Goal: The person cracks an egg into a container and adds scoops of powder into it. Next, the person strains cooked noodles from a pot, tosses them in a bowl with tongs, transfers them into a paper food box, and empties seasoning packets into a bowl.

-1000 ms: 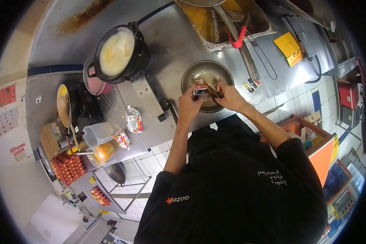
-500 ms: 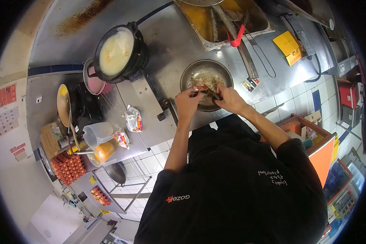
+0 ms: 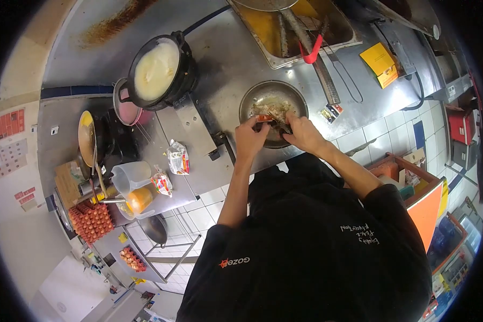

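Note:
My left hand [image 3: 250,138] pinches a small red sachet [image 3: 264,118] over the near part of a round metal pan [image 3: 246,103]. Close beside it, my right hand [image 3: 305,134] is closed round the dark handles of what look like scissors [image 3: 286,129], whose blades point toward the sachet. Pale, wet-looking food [image 3: 276,104] lies in the bottom of the pan. Fingers partly cover the sachet and the scissors, so I cannot tell if the sachet is cut. Another small sachet [image 3: 331,112] lies on the steel counter right of the pan.
A black pot [image 3: 185,72] of pale liquid stands at the upper left. Behind the pan is an oily metal tray [image 3: 354,40] with a long-handled strainer and red-handled tongs [image 3: 312,52]. A yellow box [image 3: 378,59], plastic jug [image 3: 124,177] and stacked eggs [image 3: 90,220] sit around.
Both hands stay over the pan's near part, my left hand shifting slightly right. The sachet is tilted a little differently. The whole view has moved slightly.

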Demonstrator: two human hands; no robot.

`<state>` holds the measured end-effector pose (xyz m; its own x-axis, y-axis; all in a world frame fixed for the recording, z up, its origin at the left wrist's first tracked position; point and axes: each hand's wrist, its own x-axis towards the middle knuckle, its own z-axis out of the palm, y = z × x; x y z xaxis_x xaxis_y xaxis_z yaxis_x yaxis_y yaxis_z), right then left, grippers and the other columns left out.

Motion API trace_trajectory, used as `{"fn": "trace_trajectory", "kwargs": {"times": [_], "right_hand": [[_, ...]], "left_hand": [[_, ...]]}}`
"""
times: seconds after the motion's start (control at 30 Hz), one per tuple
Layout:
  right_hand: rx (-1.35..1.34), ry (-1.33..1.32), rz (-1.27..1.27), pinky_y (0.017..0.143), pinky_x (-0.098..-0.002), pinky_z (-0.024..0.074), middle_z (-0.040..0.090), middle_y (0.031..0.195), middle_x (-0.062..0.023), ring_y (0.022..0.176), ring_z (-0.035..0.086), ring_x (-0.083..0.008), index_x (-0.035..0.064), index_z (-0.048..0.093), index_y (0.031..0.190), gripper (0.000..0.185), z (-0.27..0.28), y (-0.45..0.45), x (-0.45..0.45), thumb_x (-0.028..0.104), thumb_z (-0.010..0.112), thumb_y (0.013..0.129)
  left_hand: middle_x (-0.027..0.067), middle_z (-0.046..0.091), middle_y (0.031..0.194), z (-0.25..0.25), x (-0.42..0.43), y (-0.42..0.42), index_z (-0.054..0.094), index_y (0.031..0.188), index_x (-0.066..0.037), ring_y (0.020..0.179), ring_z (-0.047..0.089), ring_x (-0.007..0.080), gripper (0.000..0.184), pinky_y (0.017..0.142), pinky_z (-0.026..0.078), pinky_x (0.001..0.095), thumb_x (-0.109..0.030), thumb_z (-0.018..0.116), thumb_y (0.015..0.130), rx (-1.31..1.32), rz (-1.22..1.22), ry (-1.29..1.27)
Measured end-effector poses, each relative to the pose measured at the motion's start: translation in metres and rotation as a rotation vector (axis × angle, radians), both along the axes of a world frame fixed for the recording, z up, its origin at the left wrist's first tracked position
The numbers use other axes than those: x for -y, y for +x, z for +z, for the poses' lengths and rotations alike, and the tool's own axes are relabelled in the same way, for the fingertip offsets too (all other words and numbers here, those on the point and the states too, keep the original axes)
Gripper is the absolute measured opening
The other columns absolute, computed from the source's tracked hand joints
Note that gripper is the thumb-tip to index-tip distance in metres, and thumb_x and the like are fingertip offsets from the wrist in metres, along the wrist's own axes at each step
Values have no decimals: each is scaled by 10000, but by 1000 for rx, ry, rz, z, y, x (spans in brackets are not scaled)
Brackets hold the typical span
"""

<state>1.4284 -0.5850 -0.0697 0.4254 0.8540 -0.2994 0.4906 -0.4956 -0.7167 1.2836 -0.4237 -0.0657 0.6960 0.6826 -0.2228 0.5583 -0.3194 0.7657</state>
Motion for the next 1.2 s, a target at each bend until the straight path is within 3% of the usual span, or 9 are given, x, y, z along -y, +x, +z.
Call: {"fn": "trace_trajectory", "kwargs": {"times": [0.13,0.2,0.33,0.4,0.63,0.9,1.2], "right_hand": [[33,-10,27,807,-565,621,749,917,-309,927,751,-497,-31,510,1202,516,1,-1,-1,162,851,866],[61,-1,37,800,-562,626,753,908,-300,913,754,-494,-29,508,1211,525,1,-3,-2,162,852,863],[84,-20,53,796,-553,635,759,896,-287,893,761,-481,-25,501,1234,552,10,-6,-1,176,854,860],[93,-22,57,791,-551,635,759,892,-284,887,761,-480,-23,501,1247,564,12,-8,0,184,855,860],[162,-68,74,776,-549,635,756,870,-274,854,761,-479,-15,496,1309,617,15,-9,-1,196,856,856],[153,-50,84,745,-555,632,753,870,-291,835,764,-478,-19,486,1313,622,16,-11,0,185,850,852],[129,-80,66,796,-554,627,749,886,-299,886,760,-480,-6,498,1261,585,24,3,7,193,853,840]], "left_hand": [[189,795,865,-21,-2,-6,827,1108,-54,766,792,291,323,734,601,388,-273,790,873,81,96,75],[199,797,870,-22,-3,-7,821,1101,-19,778,795,292,346,748,607,379,-290,780,889,-25,39,154],[190,804,867,-21,-3,-7,819,1089,-2,783,800,268,328,758,610,363,-270,773,905,81,78,70],[79,813,848,-18,-2,-6,831,1060,-4,763,727,104,204,716,563,270,-140,772,919,101,104,-2],[73,821,877,-19,0,-2,842,1032,-13,759,715,96,171,717,562,271,-114,786,907,140,107,-84],[91,840,944,-19,-6,-4,845,1058,-14,860,789,138,184,776,601,271,-120,794,916,88,57,-80],[113,826,895,-22,-10,-6,827,1047,27,798,760,127,219,724,590,271,-139,820,905,93,137,-74]]}}
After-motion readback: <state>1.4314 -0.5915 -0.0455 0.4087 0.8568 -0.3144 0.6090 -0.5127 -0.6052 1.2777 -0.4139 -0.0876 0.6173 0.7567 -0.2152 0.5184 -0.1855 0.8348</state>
